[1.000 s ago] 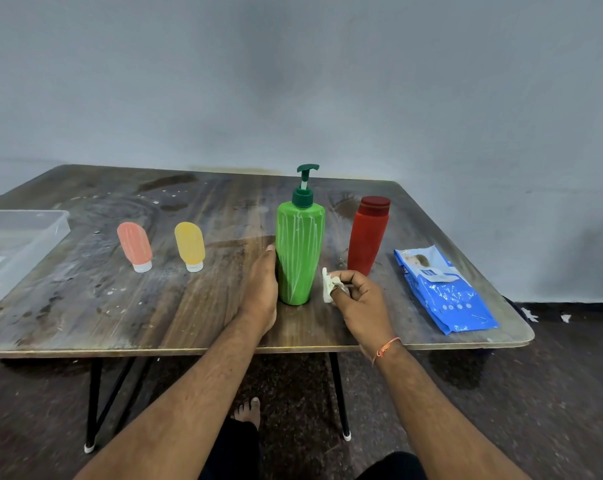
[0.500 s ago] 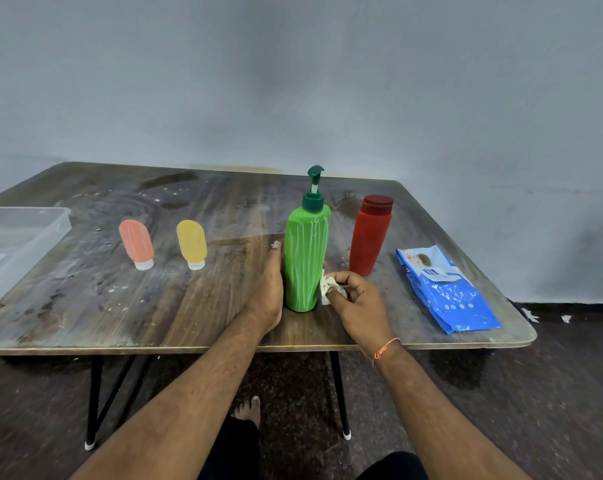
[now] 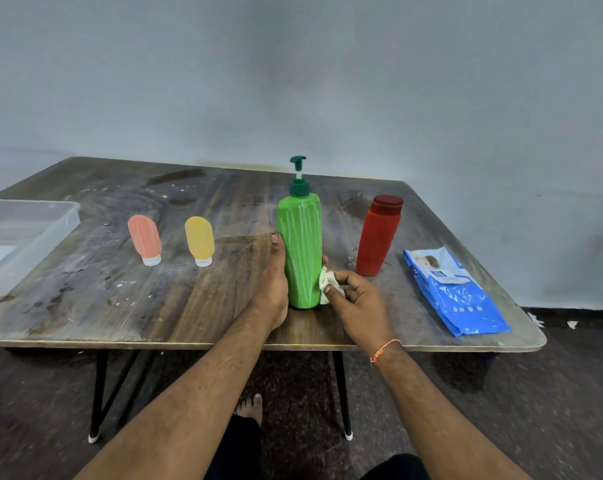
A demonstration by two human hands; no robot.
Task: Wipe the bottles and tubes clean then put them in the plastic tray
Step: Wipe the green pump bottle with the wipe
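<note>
The green pump bottle [image 3: 300,251] stands upright near the front middle of the table [image 3: 196,299], streaked with white lines down its body, its dark green pump head at the top. The left hand [image 3: 272,289] grips it from the left side, thumb up along the wall and a fingertip showing round the far right edge. The right hand [image 3: 357,299] pinches a crumpled white wipe [image 3: 326,284] between thumb and curled fingers and presses it against the lower right side of the bottle. An orange thread circles the right wrist.

Just right of the bottle and a little further back stands the red bottle [image 3: 379,235], upright with its cap on. Beyond it, near the right edge, lies a blue wipes pack [image 3: 454,292]. To the left stand two tubes on their white caps, well apart from the hands: the yellow tube [image 3: 199,241] nearer, the pink tube [image 3: 144,240] further left. The clear plastic tray [image 3: 64,216] sits at the far left edge, partly cut off by the view.
</note>
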